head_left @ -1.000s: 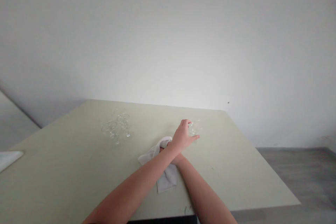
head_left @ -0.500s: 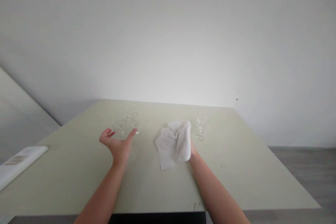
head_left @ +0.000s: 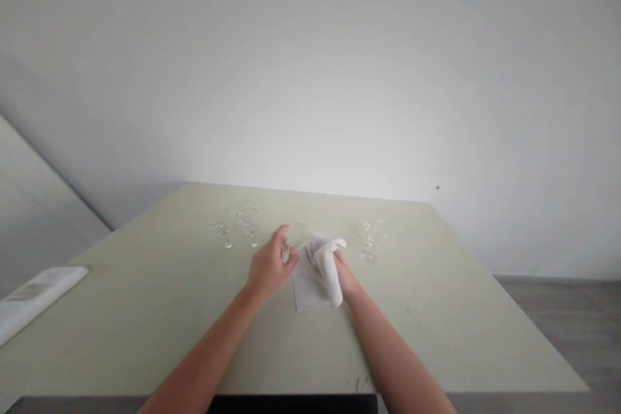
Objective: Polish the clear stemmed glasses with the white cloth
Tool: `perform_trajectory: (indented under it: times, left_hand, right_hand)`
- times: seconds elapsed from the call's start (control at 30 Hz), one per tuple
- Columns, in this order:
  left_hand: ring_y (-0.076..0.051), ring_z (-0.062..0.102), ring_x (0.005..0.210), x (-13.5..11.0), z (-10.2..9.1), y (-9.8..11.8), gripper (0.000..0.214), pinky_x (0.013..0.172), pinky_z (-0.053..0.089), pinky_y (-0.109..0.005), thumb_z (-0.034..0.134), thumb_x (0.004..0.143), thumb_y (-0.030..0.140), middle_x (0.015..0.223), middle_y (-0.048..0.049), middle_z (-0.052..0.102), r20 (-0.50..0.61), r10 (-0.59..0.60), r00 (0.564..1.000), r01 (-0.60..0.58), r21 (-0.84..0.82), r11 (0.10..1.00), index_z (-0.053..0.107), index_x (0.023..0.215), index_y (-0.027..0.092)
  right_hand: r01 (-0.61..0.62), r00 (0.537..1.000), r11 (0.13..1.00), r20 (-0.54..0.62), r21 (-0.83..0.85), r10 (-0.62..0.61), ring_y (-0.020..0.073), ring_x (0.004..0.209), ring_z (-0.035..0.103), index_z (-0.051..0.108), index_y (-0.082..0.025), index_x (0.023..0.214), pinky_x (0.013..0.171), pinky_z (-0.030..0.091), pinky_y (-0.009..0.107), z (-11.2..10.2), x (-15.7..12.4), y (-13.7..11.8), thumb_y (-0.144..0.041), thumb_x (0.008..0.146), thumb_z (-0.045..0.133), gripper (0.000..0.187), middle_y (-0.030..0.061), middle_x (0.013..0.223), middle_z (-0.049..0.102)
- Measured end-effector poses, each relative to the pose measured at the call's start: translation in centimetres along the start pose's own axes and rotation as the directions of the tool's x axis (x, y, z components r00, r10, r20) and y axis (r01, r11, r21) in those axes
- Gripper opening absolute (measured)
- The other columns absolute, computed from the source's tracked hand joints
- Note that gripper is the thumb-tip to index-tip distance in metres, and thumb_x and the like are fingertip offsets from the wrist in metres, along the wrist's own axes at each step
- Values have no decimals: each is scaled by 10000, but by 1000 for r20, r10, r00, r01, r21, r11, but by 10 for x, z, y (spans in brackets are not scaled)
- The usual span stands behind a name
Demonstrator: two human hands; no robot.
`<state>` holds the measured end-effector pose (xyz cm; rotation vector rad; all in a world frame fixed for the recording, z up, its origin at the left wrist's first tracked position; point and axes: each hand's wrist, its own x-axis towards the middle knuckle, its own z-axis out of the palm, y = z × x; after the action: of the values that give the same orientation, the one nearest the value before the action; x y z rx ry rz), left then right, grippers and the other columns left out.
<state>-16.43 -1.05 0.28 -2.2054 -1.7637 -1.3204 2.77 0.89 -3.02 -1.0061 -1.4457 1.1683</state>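
In the middle of the table, my left hand [head_left: 272, 264] is closed round a clear drinking glass [head_left: 297, 231]. Only the faint rim and a little of the glass's side show past my fingers. Close on its right, my right hand [head_left: 345, 275] grips a white cloth [head_left: 315, 275], whose lower part hangs toward the table. The cloth hides most of the right fingers. Behind and left of my left hand stand other clear stemmed glasses [head_left: 248, 223]. More clear glassware [head_left: 371, 239] is to the right of the cloth; its outlines are hard to separate.
The pale green table [head_left: 460, 310] reaches back to a grey-white wall [head_left: 310, 77]. At its left edge lies a white package with a label [head_left: 39, 297]. A black object [head_left: 295, 403] is at the near edge.
My left hand has moved right from the left-hand glasses toward the cloth, bringing a glass along. My right hand has shifted slightly left, and the cloth is now bunched more narrowly.
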Motion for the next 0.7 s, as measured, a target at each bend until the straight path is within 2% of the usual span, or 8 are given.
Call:
perform_trajectory:
  times: [0.07, 0.13, 0.2, 0.27, 0.37, 0.47, 0.6, 0.7]
  left_hand:
    - [-216, 643, 733, 5, 13, 14, 440, 682, 454, -296, 578, 799, 245, 896, -51, 668, 281, 49, 958, -94, 148, 985, 487, 1229, 258]
    - [-222, 642, 728, 9, 25, 23, 328, 673, 440, -299, 524, 815, 180, 859, -59, 674, 412, 61, 909, -170, 234, 957, 538, 1136, 245]
    - [-229, 635, 772, 10, 33, 27, 286, 715, 438, -319, 460, 836, 122, 868, -76, 672, 403, 78, 912, -205, 284, 937, 555, 1088, 217]
    - [-251, 617, 861, 8, 37, 26, 287, 794, 436, -360, 439, 853, 111, 923, -97, 662, 333, 137, 933, -244, 303, 921, 559, 1099, 197]
    - [-275, 572, 969, 4, 37, 21, 302, 922, 395, -417, 433, 885, 132, 982, -115, 639, 256, 273, 927, -344, 292, 893, 557, 1154, 192]
    - [-274, 557, 969, 4, 35, 17, 255, 931, 380, -416, 426, 912, 159, 964, -107, 631, 291, 359, 887, -434, 253, 865, 577, 1115, 195]
    - [-264, 571, 917, 8, 39, 14, 190, 862, 386, -409, 444, 911, 165, 936, -95, 642, 329, 317, 890, -397, 216, 892, 596, 1020, 199]
    - [-256, 582, 892, 11, 44, 13, 166, 838, 378, -405, 478, 893, 177, 925, -91, 654, 343, 281, 897, -360, 196, 912, 599, 1005, 199]
  right_hand:
    - [16, 1000, 1000, 2, -22, -16, 211, 814, 634, 631, -181, 996, 740, 523, 332, 0, -1, -1, -523, 811, 569, 394, 64, 892, 698]
    - [51, 998, 991, -38, -121, -56, 211, 804, 622, 617, -167, 980, 737, 509, 327, -2, -2, -2, -473, 740, 667, 392, 67, 894, 693]
    - [75, 993, 976, -71, -204, -91, 219, 801, 617, 618, -168, 961, 736, 500, 333, -3, -1, -3, -437, 691, 723, 395, 71, 900, 695]
    - [75, 995, 979, -55, -190, -87, 225, 819, 621, 631, -174, 946, 753, 497, 335, -3, 0, -3, -439, 704, 715, 369, 71, 911, 701]
    - [-53, 998, 999, -46, -2, 53, 221, 850, 631, 639, -169, 925, 788, 496, 326, -1, 1, 0, -504, 802, 588, 361, 64, 906, 702]
    - [-199, 978, 965, -35, 170, 208, 215, 854, 638, 628, -161, 957, 788, 501, 321, 1, 0, 4, -551, 856, 479, 430, 52, 882, 698]
    - [-102, 994, 995, -37, 20, 103, 221, 868, 627, 638, -156, 914, 784, 492, 319, -2, -1, 3, -495, 813, 582, 358, 59, 902, 698]
    - [-6, 1000, 993, -30, -114, 3, 232, 896, 628, 618, -157, 1005, 821, 492, 349, -3, -3, 2, -433, 734, 696, 394, 77, 978, 696]
